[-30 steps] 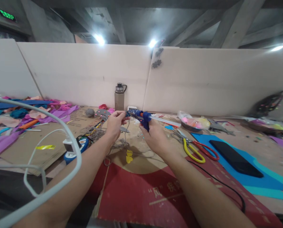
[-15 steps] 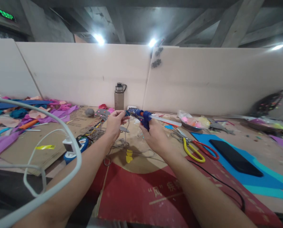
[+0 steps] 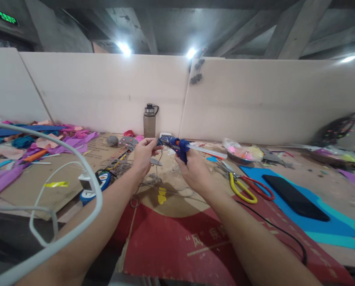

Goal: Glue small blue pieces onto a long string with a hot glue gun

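Note:
My right hand [image 3: 193, 169] is wrapped round the handle of a blue hot glue gun [image 3: 182, 146], whose nozzle points left. A long translucent glue stick [image 3: 209, 151] juts from its back end. My left hand [image 3: 145, 155] is closed in a pinch close to the nozzle, on a small dark teal piece that is mostly hidden by the fingers. Grey string [image 3: 157, 169] hangs down from near those fingertips to a loose tangle on the cardboard. Below the hands lie small yellow cut-out pieces [image 3: 162, 196].
Scissors with yellow and red handles [image 3: 243, 188] and a black phone [image 3: 295, 197] on blue sheets lie at right. A water bottle [image 3: 149, 123] stands by the back panel. A white cable [image 3: 97, 190] loops across the left foreground, near a blue power socket [image 3: 104, 180]. Coloured scraps [image 3: 43, 139] cover the far left.
Almost nothing differs. Both hands and the glue gun keep the same place, with the nozzle still close to the left fingertips.

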`<state>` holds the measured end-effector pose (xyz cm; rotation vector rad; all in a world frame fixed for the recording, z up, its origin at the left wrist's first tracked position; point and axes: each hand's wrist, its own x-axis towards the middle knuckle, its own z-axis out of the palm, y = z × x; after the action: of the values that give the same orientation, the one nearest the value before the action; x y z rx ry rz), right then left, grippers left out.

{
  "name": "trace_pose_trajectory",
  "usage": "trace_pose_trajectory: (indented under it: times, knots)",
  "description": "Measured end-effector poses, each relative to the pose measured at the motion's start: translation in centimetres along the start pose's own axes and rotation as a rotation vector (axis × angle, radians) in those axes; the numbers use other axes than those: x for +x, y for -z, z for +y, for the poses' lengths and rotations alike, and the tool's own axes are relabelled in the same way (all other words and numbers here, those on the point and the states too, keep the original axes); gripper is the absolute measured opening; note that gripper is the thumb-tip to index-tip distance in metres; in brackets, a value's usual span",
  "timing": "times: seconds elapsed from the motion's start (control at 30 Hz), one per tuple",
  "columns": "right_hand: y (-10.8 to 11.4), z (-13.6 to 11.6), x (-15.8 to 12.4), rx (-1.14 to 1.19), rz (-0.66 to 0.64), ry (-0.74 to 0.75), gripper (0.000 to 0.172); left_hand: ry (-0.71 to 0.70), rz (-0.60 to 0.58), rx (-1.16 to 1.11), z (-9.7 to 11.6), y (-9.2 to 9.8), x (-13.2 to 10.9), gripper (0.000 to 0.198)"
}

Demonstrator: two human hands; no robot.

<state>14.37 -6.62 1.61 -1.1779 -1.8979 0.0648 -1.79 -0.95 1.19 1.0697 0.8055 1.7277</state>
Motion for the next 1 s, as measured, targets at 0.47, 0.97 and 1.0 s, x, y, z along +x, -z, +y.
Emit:
trace_pose_trajectory:
  times: [0.47,0.97,1.0]
  knots:
    - [-0.1,0.1,-0.1,0.016,0.027,0.018,0.029,0.008,0.023,-0.010,0.3,-0.1,0.0,0.027]
    - [-1.0,5.3,1.4,0.737,-0.047,-0.596,0.009,-0.189,0.114,0.212,-0.5,0.5,0.8,0.011]
    - [-1.1,6.0,1.4,0.691,-0.071,-0.623,0.007,-0.214,0.099,0.257,-0.5,0.4,0.7,0.011]
